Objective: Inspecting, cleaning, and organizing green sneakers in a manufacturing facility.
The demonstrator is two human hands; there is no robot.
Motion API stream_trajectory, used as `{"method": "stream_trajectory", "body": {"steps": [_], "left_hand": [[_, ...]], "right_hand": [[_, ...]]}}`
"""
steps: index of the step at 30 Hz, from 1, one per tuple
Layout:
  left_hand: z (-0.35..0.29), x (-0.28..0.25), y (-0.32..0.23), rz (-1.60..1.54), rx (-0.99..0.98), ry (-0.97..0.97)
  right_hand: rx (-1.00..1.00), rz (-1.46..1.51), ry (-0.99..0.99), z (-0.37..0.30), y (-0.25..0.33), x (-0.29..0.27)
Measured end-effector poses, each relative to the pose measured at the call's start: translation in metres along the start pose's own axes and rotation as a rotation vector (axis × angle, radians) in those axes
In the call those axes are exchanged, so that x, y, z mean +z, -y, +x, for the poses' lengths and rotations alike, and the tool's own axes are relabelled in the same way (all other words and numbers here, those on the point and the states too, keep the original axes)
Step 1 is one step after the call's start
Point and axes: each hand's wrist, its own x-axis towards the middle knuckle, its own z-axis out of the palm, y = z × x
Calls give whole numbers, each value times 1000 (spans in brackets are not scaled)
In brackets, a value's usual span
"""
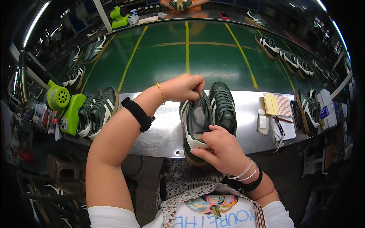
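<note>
A dark green sneaker (185,123) with white stripes and a tan sole lies on the bright metal table edge in front of me. My left hand (187,86) is closed at its far part, fingertips pinched on the upper near the opening; what exactly they grip is hidden. Around the near end of the same sneaker, my right hand (221,147) is closed, thumb outside and fingers at the rim of the opening. Just to the right stands a matching sneaker (224,104), its dark laces facing up; neither hand visibly grips it.
A green conveyor belt (163,62) with yellow lines runs beyond the table. Left are a lime-green blower (70,108) and a pair of sneakers (100,110). Right lie notepads (277,104), a pen (279,127) and another sneaker (308,110). Someone in orange (195,5) works opposite.
</note>
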Motion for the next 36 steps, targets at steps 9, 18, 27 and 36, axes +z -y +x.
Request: {"method": "stream_trajectory", "body": {"steps": [9, 18, 27, 36], "left_hand": [[-9, 18, -8, 161, -23, 169], [31, 105, -52, 568, 226, -164], [67, 23, -39, 87, 115, 100], [67, 23, -22, -240, 42, 112]], "right_hand": [[-28, -168, -67, -33, -7, 12], [229, -403, 60, -69, -42, 5], [172, 98, -174, -44, -23, -37], [117, 77, -175, -42, -22, -33]]}}
